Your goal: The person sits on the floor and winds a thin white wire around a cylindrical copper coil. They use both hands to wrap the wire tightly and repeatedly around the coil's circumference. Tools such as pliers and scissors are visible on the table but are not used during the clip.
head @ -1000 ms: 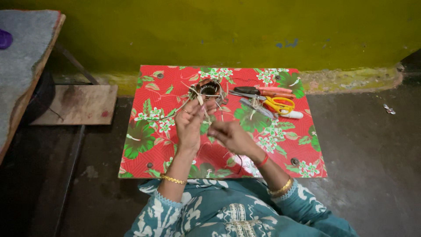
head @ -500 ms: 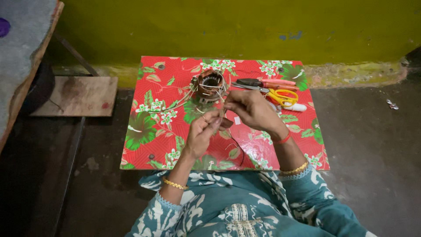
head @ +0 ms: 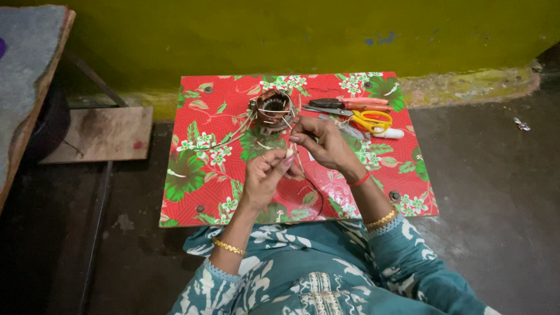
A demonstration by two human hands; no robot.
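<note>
- Both hands sit slightly nearer the wound coil than half a second ago, and the right hand [head: 324,143] has drawn back toward the middle of the board from where it reached over the tools; the left hand [head: 265,175] has risen to meet it
- Step in hand, as I judge it: working a thin wire [head: 300,160] that runs from the copper-wound motor coil [head: 273,109], which stands at the far middle of the tabletop [head: 192,175], a low board covered in red flowered cloth
- Left fingers [head: 286,158] are pinched together on the wire's near part; right fingers [head: 298,131] are closed on the same wire just beyond, toward the coil; the two hands are almost touching
- A dark loop of the wire hangs down near the right wrist
- Next move calls for steady tension and a fine grip, since the strand is thin
- Pliers [head: 350,105] and yellow-handled scissors [head: 370,121] lie untouched to the right of the coil
</note>
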